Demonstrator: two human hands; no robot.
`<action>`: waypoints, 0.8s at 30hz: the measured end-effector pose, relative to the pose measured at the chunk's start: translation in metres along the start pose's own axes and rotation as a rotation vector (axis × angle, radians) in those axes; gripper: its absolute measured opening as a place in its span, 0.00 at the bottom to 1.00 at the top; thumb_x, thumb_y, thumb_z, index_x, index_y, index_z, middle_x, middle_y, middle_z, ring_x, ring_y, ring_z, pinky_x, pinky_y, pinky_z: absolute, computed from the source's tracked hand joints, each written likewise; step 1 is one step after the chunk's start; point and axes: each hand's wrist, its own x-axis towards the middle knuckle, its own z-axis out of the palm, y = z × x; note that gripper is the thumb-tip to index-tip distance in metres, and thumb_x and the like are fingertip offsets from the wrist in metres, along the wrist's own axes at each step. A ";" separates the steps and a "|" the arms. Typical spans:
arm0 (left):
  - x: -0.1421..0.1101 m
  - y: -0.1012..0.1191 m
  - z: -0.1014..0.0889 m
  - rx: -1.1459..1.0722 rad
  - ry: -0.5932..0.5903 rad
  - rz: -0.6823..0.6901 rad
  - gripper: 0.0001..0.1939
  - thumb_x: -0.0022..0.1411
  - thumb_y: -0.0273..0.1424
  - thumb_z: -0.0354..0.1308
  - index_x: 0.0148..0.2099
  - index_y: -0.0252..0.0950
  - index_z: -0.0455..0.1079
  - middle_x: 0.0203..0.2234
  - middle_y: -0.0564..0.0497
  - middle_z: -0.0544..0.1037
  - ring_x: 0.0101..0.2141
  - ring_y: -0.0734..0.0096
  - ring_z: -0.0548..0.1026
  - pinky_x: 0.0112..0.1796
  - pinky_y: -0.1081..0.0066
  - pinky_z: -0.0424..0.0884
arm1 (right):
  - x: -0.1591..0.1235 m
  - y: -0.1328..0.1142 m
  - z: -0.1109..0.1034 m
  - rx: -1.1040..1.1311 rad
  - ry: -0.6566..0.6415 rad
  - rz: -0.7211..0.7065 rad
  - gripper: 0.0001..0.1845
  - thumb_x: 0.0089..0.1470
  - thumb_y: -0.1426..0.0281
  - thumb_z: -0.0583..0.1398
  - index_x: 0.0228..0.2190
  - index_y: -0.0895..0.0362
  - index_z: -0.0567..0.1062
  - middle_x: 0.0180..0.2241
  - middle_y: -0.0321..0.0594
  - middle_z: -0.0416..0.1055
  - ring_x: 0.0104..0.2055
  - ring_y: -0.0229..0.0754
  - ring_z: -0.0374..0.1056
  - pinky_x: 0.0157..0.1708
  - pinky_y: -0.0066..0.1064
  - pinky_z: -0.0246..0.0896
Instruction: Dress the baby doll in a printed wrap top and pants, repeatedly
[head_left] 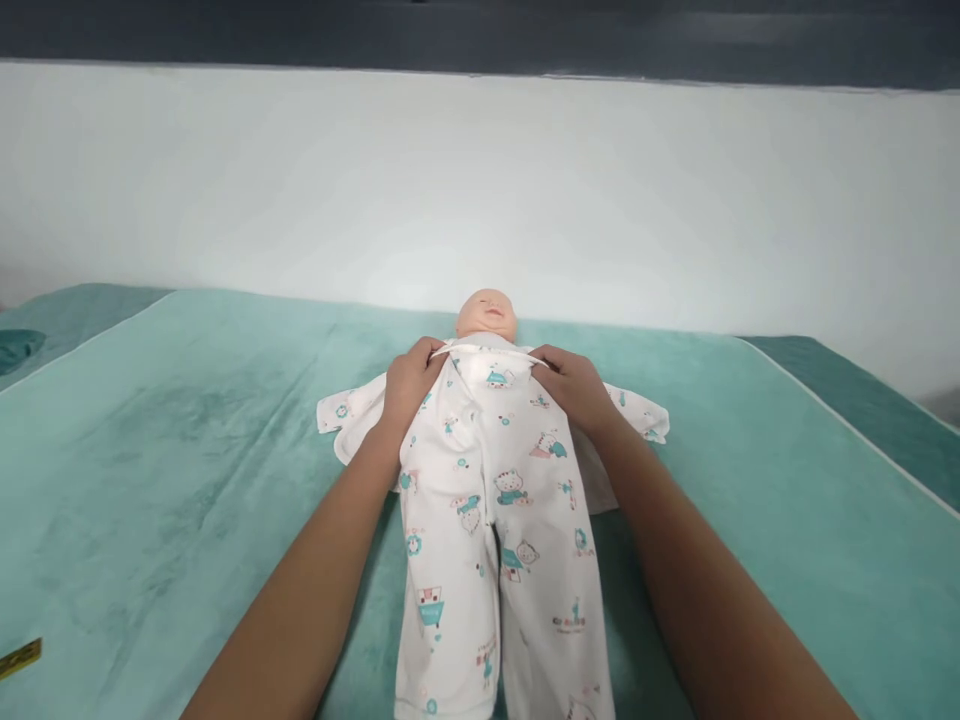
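Note:
White baby trousers (510, 450) with teal and pink cartoon prints hang spread out before me, waistband at the top and legs toward me. My left hand (414, 378) grips the left end of the waistband, fingers closed. At the other end, my right hand (574, 385) pinches the waistband too. Behind the trousers a baby doll (487, 312) lies on its back, head away from me. It wears a matching white printed top (637, 408), its sleeves stretched out to both sides. The trousers hide the doll's torso and legs.
A teal plush cover (210, 480) spreads under the doll, with darker teal side panels (847, 400) edged by pale piping. Beyond it rises a white wall (480, 180). A yellow-and-black strip (20, 658) lies at the lower left.

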 end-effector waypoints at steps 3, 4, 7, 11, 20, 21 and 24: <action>0.011 -0.005 0.002 -0.047 -0.003 -0.062 0.09 0.59 0.37 0.53 0.34 0.40 0.72 0.24 0.53 0.75 0.30 0.64 0.71 0.33 0.70 0.62 | 0.010 0.006 0.006 0.161 0.038 0.126 0.10 0.46 0.67 0.54 0.24 0.56 0.74 0.26 0.34 0.71 0.32 0.40 0.64 0.31 0.29 0.56; 0.013 -0.007 0.002 -0.083 -0.010 -0.087 0.09 0.57 0.37 0.55 0.33 0.39 0.72 0.24 0.53 0.75 0.30 0.65 0.71 0.33 0.70 0.63 | 0.012 0.009 0.008 0.229 0.038 0.179 0.09 0.45 0.67 0.55 0.24 0.56 0.74 0.26 0.34 0.70 0.31 0.40 0.63 0.30 0.29 0.56; 0.012 -0.011 0.002 -0.189 -0.019 -0.169 0.10 0.52 0.39 0.61 0.32 0.38 0.72 0.26 0.53 0.77 0.30 0.67 0.71 0.33 0.71 0.63 | 0.010 0.016 0.011 0.408 0.028 0.279 0.09 0.42 0.66 0.58 0.28 0.56 0.74 0.27 0.34 0.71 0.28 0.38 0.63 0.27 0.29 0.57; -0.010 -0.009 0.000 -0.315 0.022 -0.164 0.13 0.50 0.40 0.62 0.35 0.37 0.72 0.28 0.52 0.77 0.31 0.69 0.72 0.32 0.72 0.65 | -0.004 0.014 0.009 0.286 0.136 0.198 0.12 0.43 0.63 0.61 0.31 0.56 0.73 0.29 0.37 0.72 0.30 0.39 0.65 0.29 0.30 0.59; -0.040 -0.005 -0.021 -0.198 -0.220 -0.181 0.05 0.50 0.32 0.55 0.30 0.37 0.70 0.28 0.51 0.77 0.30 0.66 0.71 0.29 0.70 0.65 | -0.036 0.013 -0.019 -0.159 -0.178 0.071 0.12 0.52 0.63 0.57 0.20 0.54 0.70 0.22 0.38 0.72 0.24 0.41 0.64 0.22 0.31 0.55; -0.041 -0.005 -0.024 -0.205 -0.262 -0.204 0.05 0.50 0.31 0.55 0.30 0.37 0.70 0.28 0.51 0.77 0.30 0.65 0.71 0.28 0.70 0.65 | -0.038 0.013 -0.022 -0.110 -0.235 0.045 0.10 0.52 0.64 0.57 0.22 0.54 0.72 0.24 0.39 0.74 0.26 0.42 0.66 0.23 0.32 0.57; -0.043 -0.005 -0.030 -0.278 -0.361 -0.246 0.05 0.50 0.32 0.56 0.29 0.38 0.72 0.29 0.50 0.78 0.31 0.62 0.73 0.30 0.68 0.68 | -0.041 0.011 -0.025 0.056 -0.361 -0.003 0.08 0.52 0.67 0.58 0.31 0.52 0.78 0.29 0.40 0.77 0.31 0.47 0.71 0.28 0.36 0.65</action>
